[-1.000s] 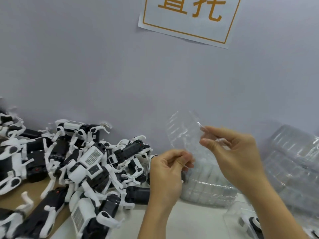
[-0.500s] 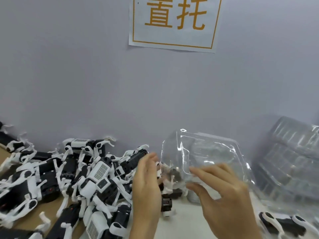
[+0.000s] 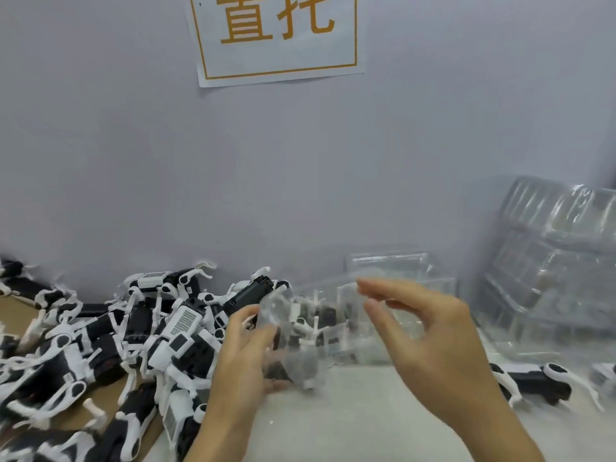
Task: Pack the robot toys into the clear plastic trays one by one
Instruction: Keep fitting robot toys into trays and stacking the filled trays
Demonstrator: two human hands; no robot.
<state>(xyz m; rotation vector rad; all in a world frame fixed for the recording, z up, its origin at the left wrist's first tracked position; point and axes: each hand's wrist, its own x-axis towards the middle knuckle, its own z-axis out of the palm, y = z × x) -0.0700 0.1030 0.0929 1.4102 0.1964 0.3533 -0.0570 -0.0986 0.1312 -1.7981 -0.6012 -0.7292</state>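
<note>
Between my hands I hold a clear plastic tray (image 3: 301, 348) low over the white table (image 3: 350, 425); it is blurred and robot toys show through it. My left hand (image 3: 243, 355) grips its left edge with thumb in front and fingers behind. My right hand (image 3: 433, 341) is at the tray's right side, fingers curved, with thumb and forefinger a little apart; the blur hides whether they pinch the plastic. A pile of black and white robot dog toys (image 3: 180, 325) lies to the left. One more robot toy (image 3: 533, 381) lies on the table at the right.
A tall stack of clear trays (image 3: 550, 261) leans at the right against the grey wall. More clear trays (image 3: 393, 265) sit behind my hands. Brown cardboard (image 3: 20, 315) lies under the toy pile. A paper sign (image 3: 280, 35) hangs on the wall.
I lifted one tray off the stack, turned it flat and brought it down and left toward the table. My right hand shifted from under the tray to its right side.
</note>
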